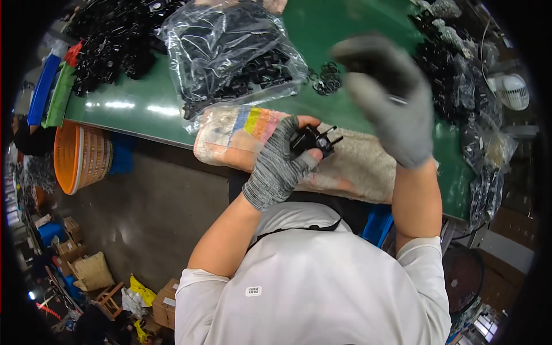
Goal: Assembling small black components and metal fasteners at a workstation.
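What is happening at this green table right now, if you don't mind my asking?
A person in grey knit gloves is working at a green table. The left hand holds a small black plastic part over a padded cloth. The right hand is raised and blurred, pinching something small. A clear bag of black parts lies beyond, with loose black rings beside it.

Biggest one is a clear plastic bag (230, 52) of black parts, top centre on the green table. More clear bags (480, 144) of dark parts run down the right edge. Brown cardboard boxes (167, 302) sit on the floor, lower left. Small white rectangular label (253, 291) on the white shirt, bottom centre.
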Action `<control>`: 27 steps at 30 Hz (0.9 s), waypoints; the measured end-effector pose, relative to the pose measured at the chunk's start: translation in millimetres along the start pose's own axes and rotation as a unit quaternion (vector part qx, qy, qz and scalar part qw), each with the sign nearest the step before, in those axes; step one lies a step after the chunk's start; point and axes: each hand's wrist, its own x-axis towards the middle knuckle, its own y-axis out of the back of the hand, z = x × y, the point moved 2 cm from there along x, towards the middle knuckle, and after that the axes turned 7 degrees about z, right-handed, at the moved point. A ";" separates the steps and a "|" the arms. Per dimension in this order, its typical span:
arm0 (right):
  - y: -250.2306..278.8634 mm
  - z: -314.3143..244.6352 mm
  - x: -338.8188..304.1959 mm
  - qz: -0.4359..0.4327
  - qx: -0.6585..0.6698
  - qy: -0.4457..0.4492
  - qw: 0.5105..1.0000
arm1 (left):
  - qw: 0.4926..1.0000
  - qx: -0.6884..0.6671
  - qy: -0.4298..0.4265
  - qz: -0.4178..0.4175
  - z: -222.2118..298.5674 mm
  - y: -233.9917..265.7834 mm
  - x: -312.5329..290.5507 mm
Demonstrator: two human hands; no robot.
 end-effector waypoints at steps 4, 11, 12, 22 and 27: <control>-50.8 51.7 42.2 -0.085 -0.257 0.121 0.955 | 0.997 -0.083 -0.007 -0.004 -16.7 14.5 -6.5; -117.2 92.2 70.9 -0.199 -0.466 0.172 0.845 | 0.999 -0.043 -0.026 -0.004 -20.9 30.5 -8.8; -123.9 94.2 71.4 -0.227 -0.484 0.208 0.819 | 0.998 -0.058 -0.002 -0.007 -21.9 30.9 -10.4; -82.7 69.2 57.6 -0.182 -0.335 0.160 0.910 | 0.998 -0.065 0.007 0.005 -42.3 27.7 6.6; -14.5 42.0 -2.9 -0.130 -0.286 0.178 0.932 | 0.998 -0.061 0.016 0.001 -39.7 21.2 9.3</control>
